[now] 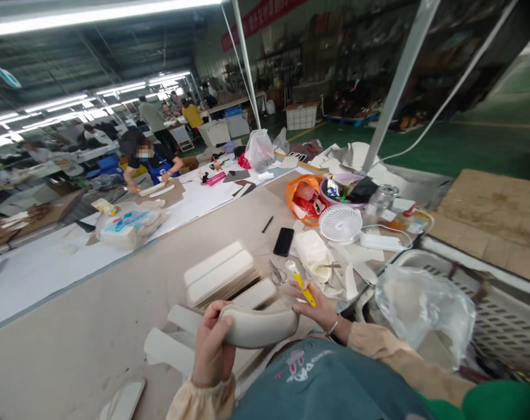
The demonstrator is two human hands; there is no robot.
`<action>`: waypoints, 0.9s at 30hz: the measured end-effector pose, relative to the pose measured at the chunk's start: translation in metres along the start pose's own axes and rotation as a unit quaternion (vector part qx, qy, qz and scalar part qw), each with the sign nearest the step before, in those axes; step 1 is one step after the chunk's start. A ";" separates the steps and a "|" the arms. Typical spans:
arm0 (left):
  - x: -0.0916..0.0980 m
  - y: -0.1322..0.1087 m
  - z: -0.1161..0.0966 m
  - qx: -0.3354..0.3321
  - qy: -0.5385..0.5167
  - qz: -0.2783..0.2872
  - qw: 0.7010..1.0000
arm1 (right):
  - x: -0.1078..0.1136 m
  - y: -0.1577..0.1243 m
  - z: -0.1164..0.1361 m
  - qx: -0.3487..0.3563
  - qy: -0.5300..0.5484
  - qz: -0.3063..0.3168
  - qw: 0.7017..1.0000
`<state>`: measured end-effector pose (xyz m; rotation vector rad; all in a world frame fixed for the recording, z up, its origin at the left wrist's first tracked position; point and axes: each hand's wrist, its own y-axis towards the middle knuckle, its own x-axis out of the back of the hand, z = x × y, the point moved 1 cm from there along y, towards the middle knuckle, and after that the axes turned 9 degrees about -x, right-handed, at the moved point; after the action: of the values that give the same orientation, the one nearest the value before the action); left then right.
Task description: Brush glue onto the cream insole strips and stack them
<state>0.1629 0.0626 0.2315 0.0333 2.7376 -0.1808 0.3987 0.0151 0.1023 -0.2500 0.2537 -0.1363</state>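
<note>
My left hand (214, 344) is closed round the left end of a pale, curved padded piece (260, 328), its thumb on top. At the piece's right end is my right hand (319, 309), which grips a yellow-handled brush (307, 290) with its pale bristles pointing up and away; its fingertips are close to the piece, and whether they press on it I cannot tell. Beyond the piece stand stacks of cream rounded strips (221, 271). More flat strips (171, 350) lie under and left of my left hand. Scissors (277, 273) rest just beyond the brush.
A phone (284, 241), a white fan (340, 223) and an orange basket (306, 198) stand farther back. Right of the table is a plastic crate (501, 297) with a clear bag. Across the table a co-worker (153, 163) handles pale strips. A metal post (396, 87) rises at the right edge.
</note>
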 end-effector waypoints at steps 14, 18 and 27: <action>-0.004 -0.022 0.047 0.048 -0.095 -0.210 0.972 | 0.033 -0.012 0.030 -0.015 0.004 -0.099 0.995; -0.002 -0.034 0.065 0.138 -0.086 -0.218 0.962 | 0.047 -0.010 0.040 0.044 -0.041 -0.116 0.991; -0.002 -0.051 0.089 0.188 -0.044 -0.112 0.975 | 0.068 -0.008 0.061 0.130 -0.145 -0.130 0.972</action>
<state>0.1968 0.0001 0.1576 -0.1759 2.5734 -0.7436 0.4796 0.0101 0.1459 -0.0383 -0.0897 -0.3861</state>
